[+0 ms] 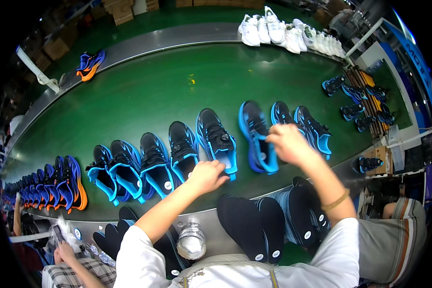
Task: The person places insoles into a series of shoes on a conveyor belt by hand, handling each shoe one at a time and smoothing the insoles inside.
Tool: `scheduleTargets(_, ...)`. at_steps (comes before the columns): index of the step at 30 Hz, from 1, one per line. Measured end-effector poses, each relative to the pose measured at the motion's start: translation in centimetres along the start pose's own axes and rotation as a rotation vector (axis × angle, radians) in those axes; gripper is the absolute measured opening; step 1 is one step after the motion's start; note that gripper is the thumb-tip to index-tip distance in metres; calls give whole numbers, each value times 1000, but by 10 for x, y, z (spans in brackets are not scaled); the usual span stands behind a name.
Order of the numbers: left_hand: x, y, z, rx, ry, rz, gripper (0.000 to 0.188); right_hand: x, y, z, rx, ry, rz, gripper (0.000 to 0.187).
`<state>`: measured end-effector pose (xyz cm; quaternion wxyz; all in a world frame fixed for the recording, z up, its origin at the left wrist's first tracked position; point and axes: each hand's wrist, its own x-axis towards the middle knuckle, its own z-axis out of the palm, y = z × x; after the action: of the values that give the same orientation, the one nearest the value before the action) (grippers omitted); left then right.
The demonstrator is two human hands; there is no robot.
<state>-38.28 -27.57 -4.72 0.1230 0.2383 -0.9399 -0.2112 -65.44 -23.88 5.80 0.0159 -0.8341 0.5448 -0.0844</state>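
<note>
A row of black sneakers with bright blue linings and soles lies on the green belt in front of me. My left hand (208,177) is closed at the heel opening of one sneaker (213,128); its fingertips are partly hidden there. To the right, my right hand (288,143) grips the side of another sneaker (255,120), which is smeared by motion. Just beyond that hand are two more sneakers (282,114) (312,126). Left of my left hand stand several similar sneakers (153,156), their openings toward me.
Stacks of black insoles (249,223) and a clear-wrapped roundish bundle (192,241) lie along the metal near edge. Purple-and-orange shoes (72,185) line the left. White sneakers (273,29) stand on the far ledge. A co-worker's hand (65,252) is at lower left; another person sits at right.
</note>
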Motion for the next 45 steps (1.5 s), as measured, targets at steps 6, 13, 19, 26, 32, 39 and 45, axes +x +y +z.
scheduleTargets(6,22,-12,-13,265,251,-152,62,-69,-128,42,156,60,248,34)
scheduleTargets(13,51,-19,7,392,126,-249,66,-165,-236,44,225,-120,679,65)
scheduleTargets(19,63,-22,2,-19,152,-291,57,-194,-254,55,132,-48,788,58)
scheduleTargets(26,76,-41,1,-956,165,-818,59,-184,-225,7,477,191,799,51)
scheduleTargets(32,69,-40,15,-1064,237,-852,60,-89,-137,-20,186,375,335,26)
scheduleTargets(39,63,-25,21,-926,388,-776,66,-26,-98,60,99,218,247,6)
scheduleTargets(45,69,-25,24,-908,325,-766,66,20,-90,136,94,-43,487,9)
